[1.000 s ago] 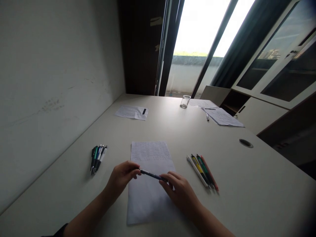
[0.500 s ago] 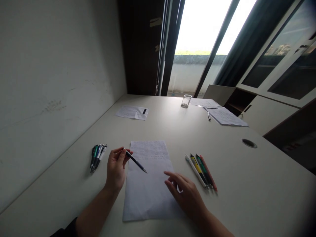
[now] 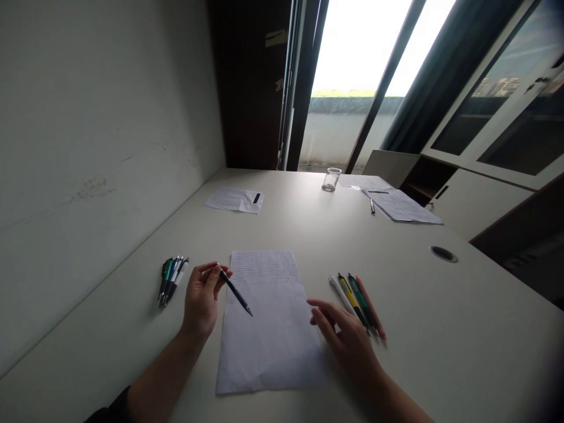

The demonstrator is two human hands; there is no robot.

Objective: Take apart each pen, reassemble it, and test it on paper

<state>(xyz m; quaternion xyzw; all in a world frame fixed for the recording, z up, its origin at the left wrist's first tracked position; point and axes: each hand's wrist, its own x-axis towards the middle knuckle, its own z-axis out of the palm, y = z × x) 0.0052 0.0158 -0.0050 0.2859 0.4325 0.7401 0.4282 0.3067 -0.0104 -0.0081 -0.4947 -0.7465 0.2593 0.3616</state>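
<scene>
My left hand [image 3: 203,296] pinches the upper end of a dark pen [image 3: 235,291], whose tip slants down to the right above a sheet of paper [image 3: 268,341]. Rows of handwriting fill the top part of that sheet; its lower part is blank. At the sheet's right edge, my right hand [image 3: 346,335] holds nothing, its fingers apart and slightly bent. Just beyond it lie several pens side by side, among them a white pen [image 3: 341,295], a yellow and black pen [image 3: 352,301], a green pen [image 3: 362,301] and a red pen [image 3: 371,308].
A bunch of pens [image 3: 171,281] lies left of my left hand, near the wall [image 3: 101,176]. Farther back on the table [image 3: 308,229] are a creased paper [image 3: 233,200], a glass jar [image 3: 331,179], a stack of papers [image 3: 403,205] and another pen [image 3: 372,206]. A round cable hole [image 3: 443,254] is at right.
My right hand has moved right, from over the sheet to its edge, towards the row of pens. My left hand has shifted slightly left with the dark pen still in its fingers.
</scene>
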